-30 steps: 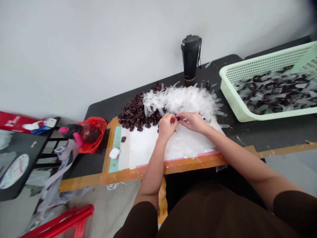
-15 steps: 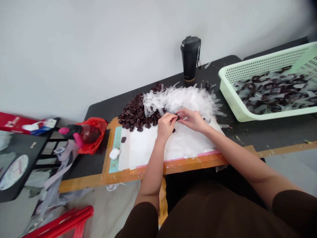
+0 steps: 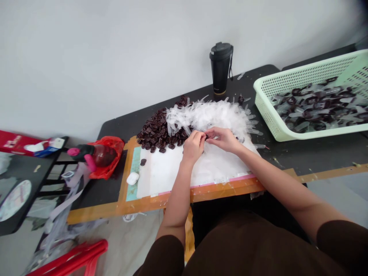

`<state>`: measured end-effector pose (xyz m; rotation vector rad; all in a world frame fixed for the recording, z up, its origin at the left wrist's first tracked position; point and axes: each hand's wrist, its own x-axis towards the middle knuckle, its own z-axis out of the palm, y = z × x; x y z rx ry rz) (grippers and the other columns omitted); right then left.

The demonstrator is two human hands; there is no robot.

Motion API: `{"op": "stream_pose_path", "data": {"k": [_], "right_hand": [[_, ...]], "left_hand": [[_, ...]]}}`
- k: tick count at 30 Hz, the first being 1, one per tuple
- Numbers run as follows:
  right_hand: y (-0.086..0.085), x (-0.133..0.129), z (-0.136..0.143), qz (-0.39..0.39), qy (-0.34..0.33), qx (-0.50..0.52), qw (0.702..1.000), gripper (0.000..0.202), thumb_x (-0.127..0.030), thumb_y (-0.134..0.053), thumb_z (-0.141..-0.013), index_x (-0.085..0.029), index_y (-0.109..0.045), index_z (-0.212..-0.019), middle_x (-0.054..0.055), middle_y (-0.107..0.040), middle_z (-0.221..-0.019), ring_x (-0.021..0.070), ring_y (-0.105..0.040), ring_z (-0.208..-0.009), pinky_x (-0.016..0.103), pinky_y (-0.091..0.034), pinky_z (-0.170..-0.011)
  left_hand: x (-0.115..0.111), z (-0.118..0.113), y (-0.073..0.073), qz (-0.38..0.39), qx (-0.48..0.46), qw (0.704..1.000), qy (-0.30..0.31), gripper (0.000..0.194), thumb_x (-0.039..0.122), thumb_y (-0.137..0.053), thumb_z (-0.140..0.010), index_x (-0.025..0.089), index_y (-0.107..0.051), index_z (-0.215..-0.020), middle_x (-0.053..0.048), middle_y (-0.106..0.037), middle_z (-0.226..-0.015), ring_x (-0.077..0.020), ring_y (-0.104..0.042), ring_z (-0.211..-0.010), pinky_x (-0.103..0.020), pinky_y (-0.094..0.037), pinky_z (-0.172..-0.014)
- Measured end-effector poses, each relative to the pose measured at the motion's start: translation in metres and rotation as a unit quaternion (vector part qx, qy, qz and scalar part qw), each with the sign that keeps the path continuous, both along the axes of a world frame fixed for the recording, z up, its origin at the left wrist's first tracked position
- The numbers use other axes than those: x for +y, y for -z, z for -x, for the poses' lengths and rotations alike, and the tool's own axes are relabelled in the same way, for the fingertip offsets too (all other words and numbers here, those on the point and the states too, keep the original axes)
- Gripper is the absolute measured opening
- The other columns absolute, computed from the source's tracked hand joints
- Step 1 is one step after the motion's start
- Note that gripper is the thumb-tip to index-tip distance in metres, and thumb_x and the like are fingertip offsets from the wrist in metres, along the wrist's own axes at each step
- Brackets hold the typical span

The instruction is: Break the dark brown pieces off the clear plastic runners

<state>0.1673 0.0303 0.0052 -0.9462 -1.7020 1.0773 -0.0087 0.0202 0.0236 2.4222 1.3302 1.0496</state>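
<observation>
My left hand [image 3: 193,146] and my right hand [image 3: 222,138] meet over the white sheet [image 3: 169,172], fingertips closed around a small dark brown piece [image 3: 206,137]. Most of that piece is hidden by the fingers. Behind my left hand lies a heap of similar dark brown pieces [image 3: 156,130], glossy and roughly square. A pile of whitish translucent strips [image 3: 209,115] spreads just beyond my right hand. One loose dark piece [image 3: 143,162] rests alone on the sheet's left side.
At right stands a pale green basket [image 3: 283,132] holding many dark pieces with translucent strips. A black tumbler [image 3: 220,69] stands near the wall. On the left are a white rounded case [image 3: 132,178] and a pink-topped bottle [image 3: 103,155] on a red bag [image 3: 116,143].
My left hand has shifted slightly right and turned, its fingers now closer against the right hand's fingertips. The dark piece stays between the hands. The piles look the same.
</observation>
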Motion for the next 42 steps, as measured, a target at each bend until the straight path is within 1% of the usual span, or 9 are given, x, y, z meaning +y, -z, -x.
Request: {"op": "stream_pose_path", "data": {"k": [5,9,11,15,21,27,32,38,42], "right_hand": [[0.004,0.002,0.000,0.007,-0.002,0.012,1.000,0.029,-0.036,-0.069,-0.078,-0.019,-0.067,-0.102,0.007,-0.072,-0.092,0.0195,-0.068,-0.082,0.033,-0.058,-0.072],[0.007,0.007,-0.001,0.017,0.002,0.046,0.999,0.031,-0.036,-0.069,-0.078,-0.017,-0.067,-0.101,0.006,-0.070,-0.083,0.0191,-0.067,-0.076,0.035,-0.058,-0.071],[0.008,0.008,-0.002,0.011,0.002,0.050,0.999,0.031,-0.035,-0.069,-0.078,-0.017,-0.066,-0.103,0.006,-0.070,-0.084,0.0195,-0.067,-0.077,0.035,-0.057,-0.070],[0.006,0.007,-0.005,-0.025,0.010,0.016,1.000,0.029,-0.030,-0.061,-0.083,-0.019,-0.065,-0.110,0.007,-0.070,-0.090,0.0204,-0.067,-0.085,0.034,-0.057,-0.072],[0.008,0.005,-0.004,-0.054,0.042,-0.013,0.998,0.031,-0.023,-0.056,-0.085,-0.020,-0.063,-0.115,0.006,-0.070,-0.092,0.0204,-0.067,-0.089,0.033,-0.057,-0.075],[0.010,0.006,-0.002,-0.058,0.043,-0.041,0.997,0.023,-0.025,-0.056,-0.086,-0.020,-0.068,-0.104,0.007,-0.072,-0.098,0.0215,-0.068,-0.091,0.033,-0.055,-0.074],[0.004,0.002,-0.002,-0.087,0.028,-0.056,0.994,0.022,-0.024,-0.054,-0.086,-0.020,-0.070,-0.100,0.007,-0.071,-0.099,0.0205,-0.066,-0.089,0.031,-0.054,-0.073],[-0.001,0.002,-0.003,-0.068,0.001,-0.066,0.995,0.019,-0.029,-0.060,-0.084,-0.019,-0.069,-0.098,0.005,-0.068,-0.085,0.0167,-0.061,-0.075,0.027,-0.049,-0.065],[-0.001,0.003,-0.003,-0.037,-0.006,-0.056,0.998,0.019,-0.023,-0.061,-0.079,-0.018,-0.065,-0.097,0.001,-0.064,-0.076,0.0144,-0.058,-0.070,0.024,-0.046,-0.062]], "left_hand": [[0.001,0.000,0.000,0.019,-0.008,1.000,0.003,0.014,0.019,-0.047,-0.092,0.019,-0.061,-0.090,-0.005,-0.062,-0.089,-0.0152,-0.060,-0.081,-0.026,-0.047,-0.074],[0.003,0.000,0.002,0.042,-0.060,0.997,0.010,0.018,0.016,-0.047,-0.091,0.018,-0.065,-0.093,-0.006,-0.067,-0.088,-0.0155,-0.063,-0.082,-0.027,-0.050,-0.075],[0.005,-0.001,0.005,0.057,-0.101,0.993,0.010,0.019,0.016,-0.048,-0.090,0.018,-0.067,-0.094,-0.007,-0.068,-0.090,-0.0154,-0.065,-0.082,-0.027,-0.052,-0.072],[0.007,-0.002,0.011,0.096,-0.180,0.979,0.009,0.018,0.020,-0.054,-0.088,0.018,-0.070,-0.095,-0.008,-0.070,-0.094,-0.0154,-0.067,-0.081,-0.025,-0.054,-0.068],[0.008,-0.001,0.014,0.116,-0.217,0.969,0.002,0.011,0.023,-0.062,-0.082,0.020,-0.072,-0.086,-0.005,-0.071,-0.086,-0.0144,-0.067,-0.074,-0.026,-0.056,-0.067],[0.009,-0.001,0.014,0.148,-0.217,0.965,-0.008,0.006,0.018,-0.064,-0.077,0.017,-0.070,-0.078,-0.004,-0.069,-0.080,-0.0140,-0.066,-0.070,-0.027,-0.055,-0.067],[0.010,-0.001,0.017,0.186,-0.210,0.960,-0.010,0.008,0.010,-0.060,-0.072,0.016,-0.064,-0.074,-0.003,-0.066,-0.079,-0.0132,-0.065,-0.067,-0.027,-0.054,-0.067],[0.007,-0.005,0.019,0.162,-0.147,0.976,-0.008,0.007,0.010,-0.059,-0.073,0.017,-0.060,-0.076,-0.003,-0.064,-0.079,-0.0141,-0.062,-0.068,-0.028,-0.052,-0.070],[0.003,-0.010,0.015,0.158,-0.132,0.978,-0.035,0.007,0.011,-0.058,-0.075,0.018,-0.059,-0.077,-0.004,-0.064,-0.077,-0.0144,-0.060,-0.065,-0.027,-0.049,-0.063]]}}
